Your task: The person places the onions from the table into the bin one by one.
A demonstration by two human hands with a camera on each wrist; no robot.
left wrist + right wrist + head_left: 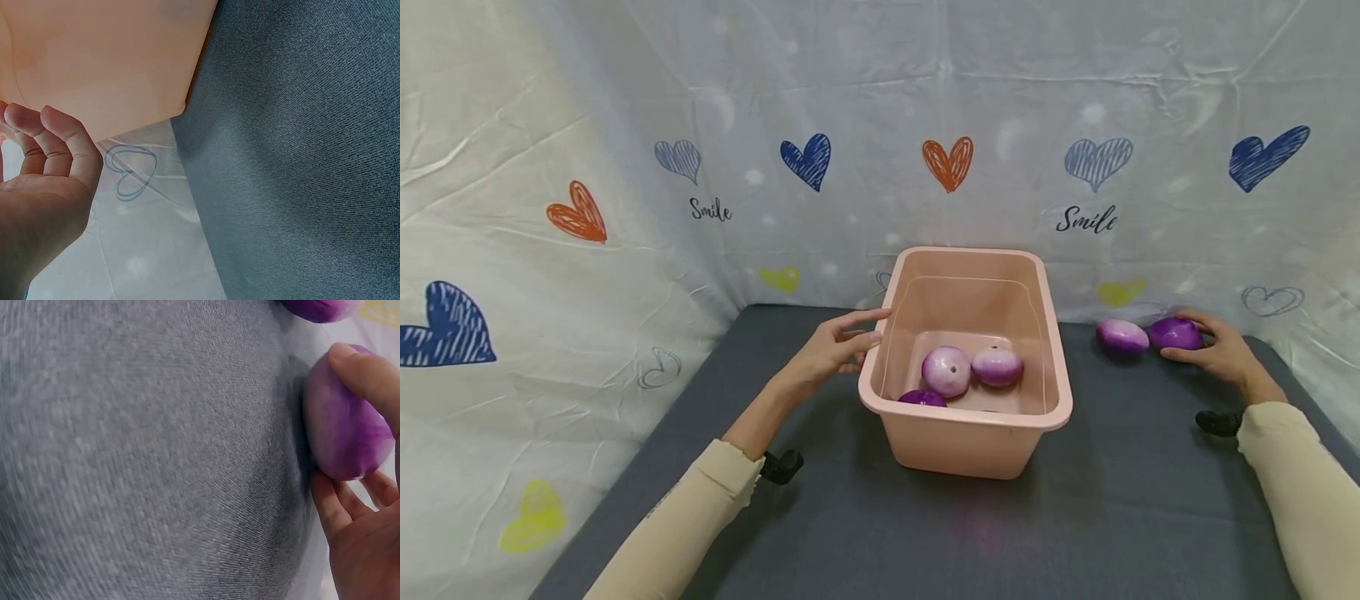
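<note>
Cream sleeve, right grip around a glossy, two-tone purple onion.

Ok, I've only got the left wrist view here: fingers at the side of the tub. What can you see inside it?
Observer: In the head view, three purple onions show inside the tub.
Operator: And the right hand, what's it doing?
Observer: It holds a darker onion toward the back right of the table.
Operator: Anything beside that one?
Observer: Yes, a paler onion lies just left of it in the head view.
</note>
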